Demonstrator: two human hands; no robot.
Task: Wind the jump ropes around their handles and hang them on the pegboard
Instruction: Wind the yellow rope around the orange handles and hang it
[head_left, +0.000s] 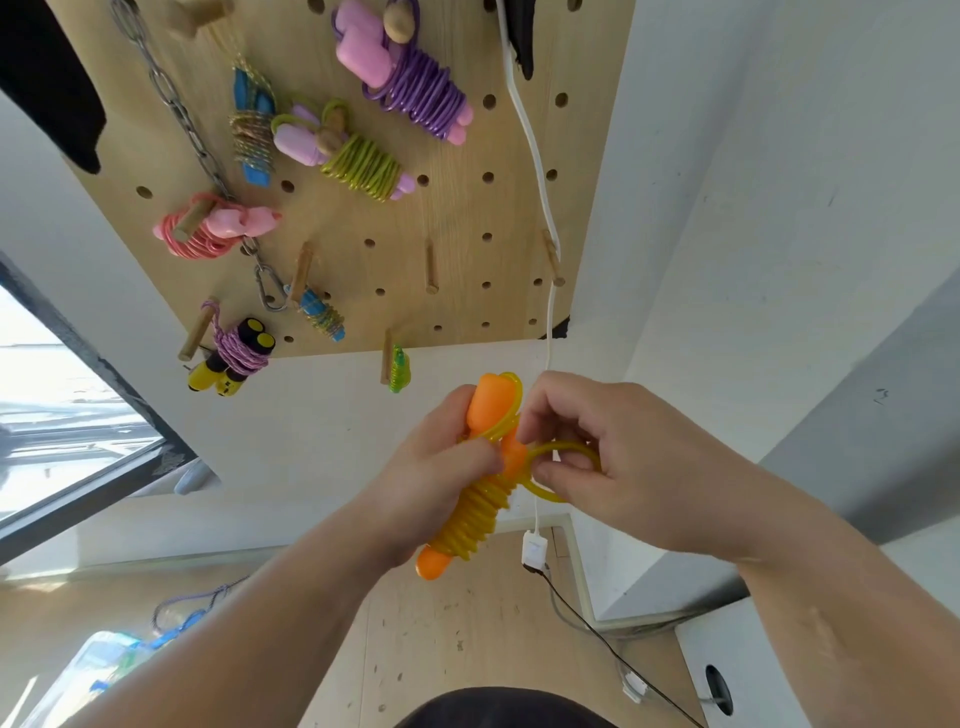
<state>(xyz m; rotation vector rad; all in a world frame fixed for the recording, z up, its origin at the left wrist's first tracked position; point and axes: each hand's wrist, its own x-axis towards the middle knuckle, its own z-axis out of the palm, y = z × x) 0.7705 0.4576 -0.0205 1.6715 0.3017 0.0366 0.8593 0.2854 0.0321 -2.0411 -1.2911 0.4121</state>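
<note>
An orange-handled jump rope with yellow cord coiled round its handles is held below the wooden pegboard. My left hand grips the handles around the middle. My right hand pinches a loose yellow loop of the cord beside the handles. Several wound ropes hang on pegs: a purple one, a green one, a pink one and a black-and-yellow one.
Bare wooden pegs stick out of the board's lower right. A white cable runs down to a plug. A metal chain with a carabiner hangs at left. A blue rope lies on the floor at lower left.
</note>
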